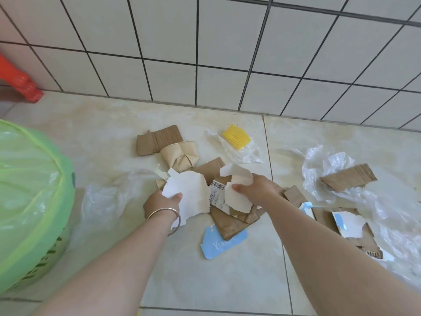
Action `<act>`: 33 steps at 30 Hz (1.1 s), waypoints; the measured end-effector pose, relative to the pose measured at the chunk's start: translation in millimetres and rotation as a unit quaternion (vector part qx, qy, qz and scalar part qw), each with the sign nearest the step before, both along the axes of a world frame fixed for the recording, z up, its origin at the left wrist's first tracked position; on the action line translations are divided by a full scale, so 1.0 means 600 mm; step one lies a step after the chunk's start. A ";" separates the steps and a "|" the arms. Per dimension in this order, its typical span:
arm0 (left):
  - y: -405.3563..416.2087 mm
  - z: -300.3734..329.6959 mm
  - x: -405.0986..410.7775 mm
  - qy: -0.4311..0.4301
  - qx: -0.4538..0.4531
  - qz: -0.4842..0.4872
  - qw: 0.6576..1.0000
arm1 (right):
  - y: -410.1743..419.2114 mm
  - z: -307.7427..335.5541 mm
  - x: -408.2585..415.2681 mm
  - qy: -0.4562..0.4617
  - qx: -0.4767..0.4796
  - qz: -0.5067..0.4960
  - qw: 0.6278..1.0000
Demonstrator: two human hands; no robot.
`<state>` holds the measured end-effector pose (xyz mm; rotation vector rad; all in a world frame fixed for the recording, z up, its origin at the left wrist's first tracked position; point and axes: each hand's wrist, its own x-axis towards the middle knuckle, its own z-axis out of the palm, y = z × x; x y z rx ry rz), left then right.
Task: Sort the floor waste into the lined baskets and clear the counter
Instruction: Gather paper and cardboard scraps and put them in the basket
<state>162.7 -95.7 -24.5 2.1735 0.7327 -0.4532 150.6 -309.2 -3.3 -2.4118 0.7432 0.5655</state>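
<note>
Torn waste lies scattered on the tiled floor. My left hand [163, 202], with a bangle on the wrist, grips a large torn white card piece [190, 190]. My right hand [257, 190] holds another torn white card piece [238, 195] above a pile of brown cardboard scraps [230, 221]. A basket lined with a green bag [29, 201] stands at the left. A crumpled brown paper bag [180, 155] and a cardboard strip [157, 139] lie behind the hands. A blue printed card [218, 245] rests in front of the pile.
A yellow ribbed item in a clear bag [237, 135] sits near the tiled wall. Clear plastic film [328, 165] with a cardboard piece [348, 177] and more torn card [348, 224] lies at the right. A red object [20, 82] is at the far left.
</note>
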 end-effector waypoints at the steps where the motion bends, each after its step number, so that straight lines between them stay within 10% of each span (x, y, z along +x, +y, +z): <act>1: -0.003 0.001 -0.003 0.008 0.001 -0.002 1.000 | 0.007 0.002 -0.002 -0.010 0.040 -0.002 0.999; 17: 0.004 0.182 -0.061 -0.133 -0.122 0.054 0.982 | 0.025 0.180 -0.087 -0.179 0.246 -0.240 0.922; 33: 0.351 0.558 -0.320 -0.260 -0.082 0.184 0.944 | 0.411 0.481 -0.249 -0.157 0.385 -0.179 0.891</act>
